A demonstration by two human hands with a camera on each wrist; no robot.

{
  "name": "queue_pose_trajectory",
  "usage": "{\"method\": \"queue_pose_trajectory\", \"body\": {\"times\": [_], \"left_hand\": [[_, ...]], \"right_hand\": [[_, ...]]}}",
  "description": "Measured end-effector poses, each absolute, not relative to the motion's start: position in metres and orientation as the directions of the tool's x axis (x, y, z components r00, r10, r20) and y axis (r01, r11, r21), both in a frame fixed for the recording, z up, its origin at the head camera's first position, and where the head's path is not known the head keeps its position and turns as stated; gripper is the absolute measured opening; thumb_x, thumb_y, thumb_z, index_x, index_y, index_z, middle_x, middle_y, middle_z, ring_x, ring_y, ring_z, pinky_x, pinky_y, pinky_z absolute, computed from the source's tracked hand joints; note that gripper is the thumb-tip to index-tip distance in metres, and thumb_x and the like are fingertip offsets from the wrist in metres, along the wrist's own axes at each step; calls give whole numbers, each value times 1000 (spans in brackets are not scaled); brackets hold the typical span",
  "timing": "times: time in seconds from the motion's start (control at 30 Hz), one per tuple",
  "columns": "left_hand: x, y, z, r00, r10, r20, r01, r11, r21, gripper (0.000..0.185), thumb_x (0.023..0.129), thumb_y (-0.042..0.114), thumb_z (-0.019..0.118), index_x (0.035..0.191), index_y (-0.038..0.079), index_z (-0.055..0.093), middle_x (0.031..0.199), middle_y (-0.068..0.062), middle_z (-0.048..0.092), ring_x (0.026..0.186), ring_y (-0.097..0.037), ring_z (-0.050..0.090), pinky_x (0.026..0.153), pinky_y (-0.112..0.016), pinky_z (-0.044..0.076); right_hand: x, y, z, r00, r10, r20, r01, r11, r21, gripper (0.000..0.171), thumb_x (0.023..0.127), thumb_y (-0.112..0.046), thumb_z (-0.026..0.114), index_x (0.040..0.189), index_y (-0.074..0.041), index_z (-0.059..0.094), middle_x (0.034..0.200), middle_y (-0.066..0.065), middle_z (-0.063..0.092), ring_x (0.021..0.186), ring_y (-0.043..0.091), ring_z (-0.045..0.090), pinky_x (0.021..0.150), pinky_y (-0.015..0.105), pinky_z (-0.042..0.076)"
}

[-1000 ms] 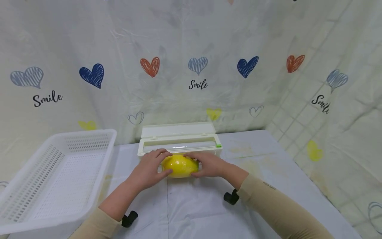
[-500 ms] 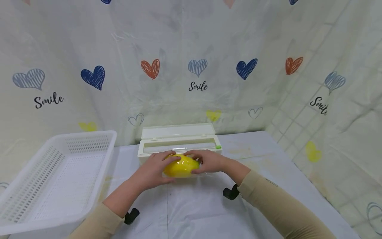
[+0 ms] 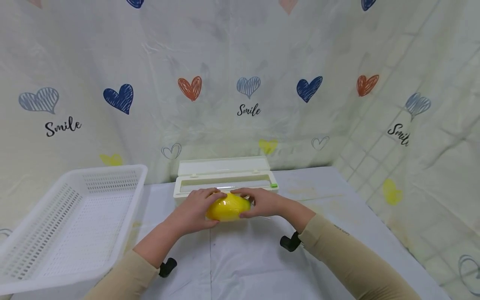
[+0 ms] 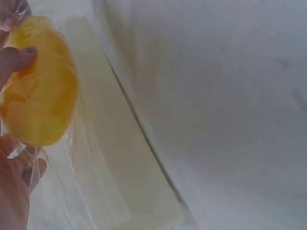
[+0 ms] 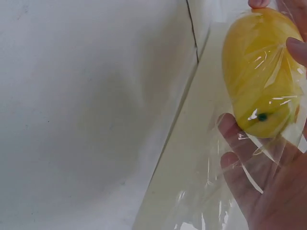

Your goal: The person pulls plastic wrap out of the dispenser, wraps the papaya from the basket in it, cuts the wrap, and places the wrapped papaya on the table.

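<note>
Fingers (image 3: 210,192) of both hands curl around a yellow mango (image 3: 227,207) that sits on the table (image 3: 243,258) just in front of the cling-film dispenser (image 3: 225,180); the left hand (image 3: 193,207) cups its left end and the right hand (image 3: 262,203) its right end, each pressing clear film against the skin. In the wrist views the cling film (image 5: 249,167) already lies tight over most of the fruit, with creases and glints on the surface, while a loose flap trails below it over the right palm. Judging from this, the wrapping looks well advanced: the sheet is drawn out and folded around the mango, and what seems left is smoothing down the loose edges. Whether the film is already cut from the roll cannot be told. The dispenser's lid stands open, and its green cutter slide (image 3: 274,185) sits at the right end. Counted: one mango, one dispenser, one white perforated basket (image 3: 71,225) at the left side of the table with nothing visible inside it, and two black clamps (image 3: 290,243) at the near edge.
</note>
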State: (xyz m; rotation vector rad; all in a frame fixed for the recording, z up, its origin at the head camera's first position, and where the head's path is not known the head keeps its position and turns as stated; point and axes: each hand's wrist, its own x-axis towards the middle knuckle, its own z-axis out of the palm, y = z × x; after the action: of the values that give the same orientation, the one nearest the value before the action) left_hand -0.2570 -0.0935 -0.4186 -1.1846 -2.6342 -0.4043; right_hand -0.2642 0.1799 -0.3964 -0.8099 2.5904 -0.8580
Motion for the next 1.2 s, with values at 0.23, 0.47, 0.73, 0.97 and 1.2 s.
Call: {"method": "queue_pose_trajectory", "body": {"times": [0.23,0.47,0.73,0.97,1.2], "left_hand": [[-260,-94,-416,-667,681,302,741,648,177,69,77,40,79,138,23,53,134,0,56,115,-23,53,99,-45,43],[-263,-93,-412,-687,668,286,724,661,195,69,77,40,79,138,22,54,131,0,58,111,-22,55,95,-45,45],[-269,-93,-410,-717,654,242,697,663,275,71,77,40,81,140,23,52,130,5,60,106,-16,56,93,-39,46],[-275,-93,-404,-779,611,145,597,650,471,71,79,36,81,143,26,51,126,14,59,99,-8,55,86,-30,50],[-277,-93,-399,-819,570,59,480,625,616,72,81,37,81,145,32,47,127,13,58,100,-12,55,85,-32,50]], "right_hand": [[-265,182,-393,-810,-586,-28,-466,672,-576,74,82,-44,80,147,-28,48,135,-5,56,109,16,57,92,39,50],[-261,187,-388,-844,-535,30,-477,724,-498,71,82,-50,77,145,-32,50,150,-4,43,134,25,44,105,54,41],[-254,177,-394,-754,-626,196,-652,679,-337,72,81,-47,79,145,-35,49,150,2,45,128,28,50,102,49,45],[-257,174,-406,-666,-676,317,-738,660,-143,81,79,-48,82,149,-33,44,147,3,49,114,26,59,95,41,50],[-258,175,-400,-665,-685,296,-740,659,-136,77,81,-40,82,148,-28,46,140,2,54,112,24,61,94,38,52]]}}
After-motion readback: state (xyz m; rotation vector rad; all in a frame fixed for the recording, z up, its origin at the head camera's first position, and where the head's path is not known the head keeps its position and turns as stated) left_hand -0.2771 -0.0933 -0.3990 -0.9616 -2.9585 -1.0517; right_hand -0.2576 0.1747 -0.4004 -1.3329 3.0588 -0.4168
